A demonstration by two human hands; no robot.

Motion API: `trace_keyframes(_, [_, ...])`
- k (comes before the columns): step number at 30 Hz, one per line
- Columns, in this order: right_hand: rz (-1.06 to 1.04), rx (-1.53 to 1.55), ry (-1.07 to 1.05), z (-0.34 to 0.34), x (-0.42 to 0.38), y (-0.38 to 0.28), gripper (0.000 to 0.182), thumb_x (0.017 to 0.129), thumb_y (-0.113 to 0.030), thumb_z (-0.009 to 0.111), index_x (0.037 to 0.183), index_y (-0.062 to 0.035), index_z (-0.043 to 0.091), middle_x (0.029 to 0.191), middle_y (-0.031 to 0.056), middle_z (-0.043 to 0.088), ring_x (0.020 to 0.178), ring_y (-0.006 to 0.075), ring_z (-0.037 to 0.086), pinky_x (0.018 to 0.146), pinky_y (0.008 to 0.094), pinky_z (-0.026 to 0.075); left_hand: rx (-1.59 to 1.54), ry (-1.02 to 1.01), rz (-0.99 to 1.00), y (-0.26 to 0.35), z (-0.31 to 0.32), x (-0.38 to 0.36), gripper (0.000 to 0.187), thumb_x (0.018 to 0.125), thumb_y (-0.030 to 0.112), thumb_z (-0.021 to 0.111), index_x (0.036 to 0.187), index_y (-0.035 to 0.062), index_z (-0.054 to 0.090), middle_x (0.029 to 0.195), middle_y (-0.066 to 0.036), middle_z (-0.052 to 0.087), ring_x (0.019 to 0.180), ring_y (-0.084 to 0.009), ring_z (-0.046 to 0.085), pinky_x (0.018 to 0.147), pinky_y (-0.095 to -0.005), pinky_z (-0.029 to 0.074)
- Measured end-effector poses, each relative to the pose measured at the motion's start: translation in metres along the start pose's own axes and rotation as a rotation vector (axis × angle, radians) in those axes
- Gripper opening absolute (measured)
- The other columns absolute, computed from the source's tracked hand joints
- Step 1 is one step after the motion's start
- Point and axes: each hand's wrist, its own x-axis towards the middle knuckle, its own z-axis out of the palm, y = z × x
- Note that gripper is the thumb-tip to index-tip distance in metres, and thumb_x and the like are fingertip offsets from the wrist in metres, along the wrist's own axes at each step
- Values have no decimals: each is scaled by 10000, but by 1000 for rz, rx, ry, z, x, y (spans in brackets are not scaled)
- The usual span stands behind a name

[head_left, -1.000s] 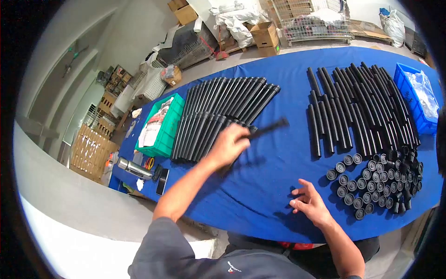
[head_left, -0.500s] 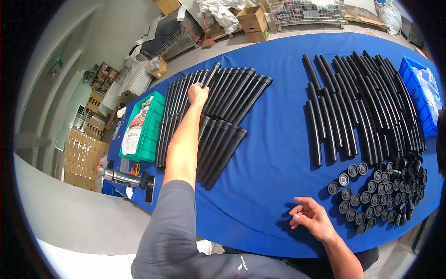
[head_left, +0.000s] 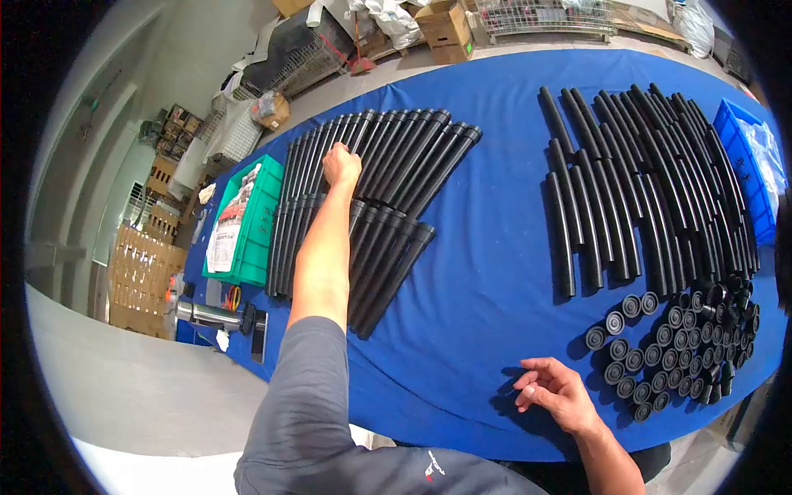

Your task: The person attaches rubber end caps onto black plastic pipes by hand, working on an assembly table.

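Note:
My left hand (head_left: 341, 167) is closed around a black tube (head_left: 361, 128) in the upper row of capped tubes on the left. The thicker capped end of that tube sticks out beyond my fingers. Below, a second row of capped black tubes (head_left: 392, 276) overlaps the first, partly hidden by my forearm. My right hand (head_left: 558, 396) hovers over the blue cloth (head_left: 470, 346) with fingers apart and nothing in them. Nearest to it are the loose round black caps (head_left: 634, 360), several of them grouped at the right front.
Bare black tubes (head_left: 615, 198) lie in rows on the right. Beside them stands a blue crate (head_left: 742, 165) with clear plastic. At the left are a green crate (head_left: 262, 223) with printed paper, a phone (head_left: 260, 337) and a metal cylindrical tool (head_left: 206, 314).
My left hand has moved slightly left with the tube, whose capped end has dropped into line with its neighbours. My right hand has hardly moved. The view has shifted slightly.

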Motion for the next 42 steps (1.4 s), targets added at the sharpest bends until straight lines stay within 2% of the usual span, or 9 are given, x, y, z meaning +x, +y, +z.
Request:
trace_keyframes(8, [10,-3,-20,1,1,-1,376,1019,-95,644,1346,59,539,1085,119,680,894,182,694,810,335,594,108,-54,-8,-1,-7,0,342,853,293,746,1111,69,729,1277,-217,640,1238,-376,597,998,-539,522])
trace_keyframes(13, [-20,-16,-44,0,0,6,386,1033,-146,640,1348,55,546,1036,85,675,858,152,668,818,323,582,-144,77,302,38,-22,-25,440,893,297,750,1251,58,655,1208,-194,647,1158,-385,610,999,-487,495])
trace_keyframes(20, [-187,-459,-36,7,-3,10,344,1006,-197,669,1234,56,619,925,117,716,770,157,698,699,334,573,-640,-248,989,164,-94,-242,411,894,227,746,1262,53,686,1320,-218,630,1274,-374,569,1114,-467,430])
trace_keyframes(23, [-253,-546,-30,6,-2,14,351,997,-226,672,1192,62,631,902,156,729,756,201,726,684,369,577,-630,-367,1070,183,-81,-320,409,947,269,707,1332,140,669,1538,-286,414,1432,-453,401,1189,-502,347])
trace_keyframes(26, [-262,-645,-47,10,-4,12,355,989,-239,674,1178,60,635,929,177,736,791,246,738,712,394,581,-601,-509,1002,192,-72,-350,392,979,321,674,1342,175,664,1616,-325,273,1491,-499,294,1220,-511,296])
trace_keyframes(31, [-332,-782,-64,10,-6,10,379,969,-267,680,1167,53,642,977,224,738,898,345,735,802,445,573,-628,-345,819,188,-74,-324,275,938,315,723,1002,50,697,1458,-338,491,1357,-497,467,1138,-518,384])
trace_keyframes(36, [-339,-820,-47,11,-7,12,385,958,-276,685,1148,57,652,992,239,736,952,376,727,837,456,567,-515,-412,590,193,-68,-300,517,845,336,789,1241,59,604,1152,-209,641,1127,-389,624,960,-482,503])
trace_keyframes(39, [-406,-829,-59,7,-4,16,351,984,-214,680,1196,63,637,914,154,735,747,219,727,714,366,582,-462,-396,573,192,-54,-295,627,818,341,777,1350,86,565,1122,-207,640,1071,-396,646,924,-498,519])
trace_keyframes(42, [-418,-836,-40,7,-6,16,355,975,-223,690,1182,61,642,909,156,733,736,214,722,703,371,577,-449,-422,483,187,-47,-295,641,824,272,704,1412,58,567,1108,-204,641,1043,-379,655,924,-477,523])
